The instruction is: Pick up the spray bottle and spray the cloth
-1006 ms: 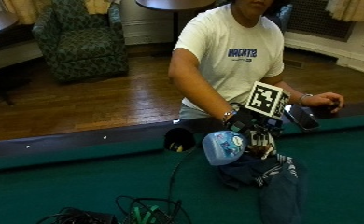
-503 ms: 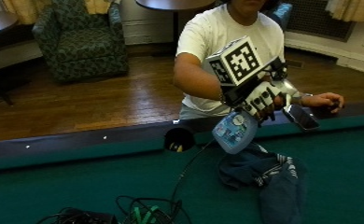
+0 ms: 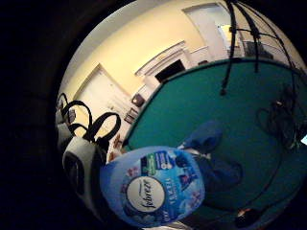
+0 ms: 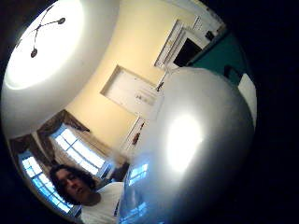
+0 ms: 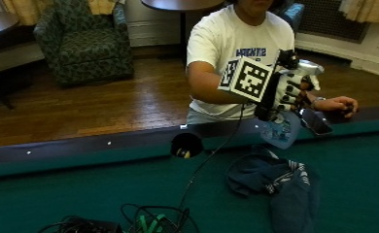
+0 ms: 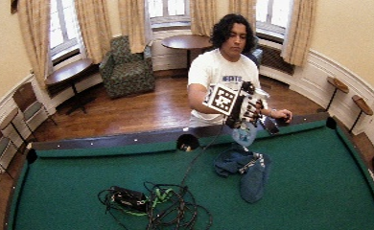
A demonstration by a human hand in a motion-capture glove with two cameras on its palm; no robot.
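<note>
Now my right hand has the spray bottle higher than a second ago, fingers curled round its neck, the pale blue body hanging below the glove and well clear of the felt. A moment back it sat low, almost on the cloth; the lift is done, I judge, and aiming the nozzle comes next. From the little-finger palm camera the bottle's label fills the near field, with the dark blue cloth lying on the green table beyond it. I have open air all around the bottle. The rail runs just behind, the person's bare hand rests on it, and cables lie well apart from the cloth.
</note>
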